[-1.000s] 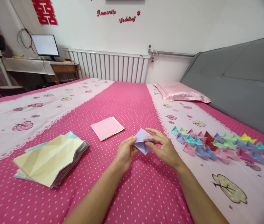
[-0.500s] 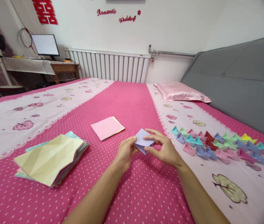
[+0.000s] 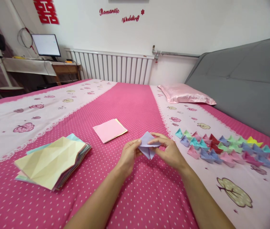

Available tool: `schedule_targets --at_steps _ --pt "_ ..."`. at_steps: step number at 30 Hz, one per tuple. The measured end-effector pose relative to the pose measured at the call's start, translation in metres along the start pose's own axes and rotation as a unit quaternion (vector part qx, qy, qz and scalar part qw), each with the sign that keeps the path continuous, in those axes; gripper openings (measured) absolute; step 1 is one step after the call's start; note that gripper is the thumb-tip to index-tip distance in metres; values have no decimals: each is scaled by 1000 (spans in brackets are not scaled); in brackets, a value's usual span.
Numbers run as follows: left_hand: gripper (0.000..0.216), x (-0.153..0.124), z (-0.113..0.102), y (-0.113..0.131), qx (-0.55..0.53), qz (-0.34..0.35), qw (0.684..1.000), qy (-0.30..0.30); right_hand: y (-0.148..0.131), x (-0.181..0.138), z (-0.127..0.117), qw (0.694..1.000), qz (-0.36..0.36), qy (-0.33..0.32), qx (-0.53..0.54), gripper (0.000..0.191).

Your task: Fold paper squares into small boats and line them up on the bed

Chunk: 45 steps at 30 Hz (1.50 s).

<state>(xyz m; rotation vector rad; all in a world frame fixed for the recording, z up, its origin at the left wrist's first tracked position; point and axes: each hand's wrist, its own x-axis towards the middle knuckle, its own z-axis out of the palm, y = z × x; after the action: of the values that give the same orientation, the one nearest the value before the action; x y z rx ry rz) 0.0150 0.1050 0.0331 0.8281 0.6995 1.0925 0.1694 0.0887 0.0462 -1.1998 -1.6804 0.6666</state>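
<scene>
A partly folded lilac paper is held just above the pink dotted bedspread, between both hands. My left hand pinches its left edge with thumb and fingers closed. My right hand grips its right side, fingers curled over the top flap. To the right lies a row of several finished folded paper shapes in many colours. A small stack of flat square sheets, pink on top, lies just beyond my hands.
A thick stack of creased coloured sheets, pale yellow on top, sits at the left. A pink pillow and a grey headboard are at the right. A radiator and a desk with a monitor stand by the far wall.
The lilac paper has been folded further: its top flap now stands up in a point and my right fingers have closed more tightly over it. Both hands stay in place.
</scene>
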Motion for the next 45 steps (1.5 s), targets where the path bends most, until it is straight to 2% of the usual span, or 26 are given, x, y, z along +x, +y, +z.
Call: schedule_targets --at_steps 5,10,15,21,31,35,40,43,45 --pt "27 -2 2 2 -12 1 1000 -28 -1 -1 3 999 15 14 27 20" --pt "29 -4 2 1 50 40 994 -91 -4 -3 7 997 53 54 16 25" --pt "31 -3 2 -1 64 37 995 -74 -6 -3 13 991 66 93 65 26" --pt "33 -2 2 -1 45 29 996 -68 -9 -2 11 973 104 145 145 43" --pt "32 2 3 0 4 24 999 21 -12 -2 4 962 152 88 209 44" --pt "33 2 -1 1 38 28 999 9 -13 -2 -1 965 159 54 201 44" --pt "38 0 -3 3 174 50 983 -31 -11 -2 -5 982 129 31 133 45" --pt "38 -2 -2 4 204 30 976 -70 -11 -4 -6 986 125 -20 113 42" --pt "33 -4 -1 5 191 20 979 -68 -12 -6 -6 980 132 -61 132 36"
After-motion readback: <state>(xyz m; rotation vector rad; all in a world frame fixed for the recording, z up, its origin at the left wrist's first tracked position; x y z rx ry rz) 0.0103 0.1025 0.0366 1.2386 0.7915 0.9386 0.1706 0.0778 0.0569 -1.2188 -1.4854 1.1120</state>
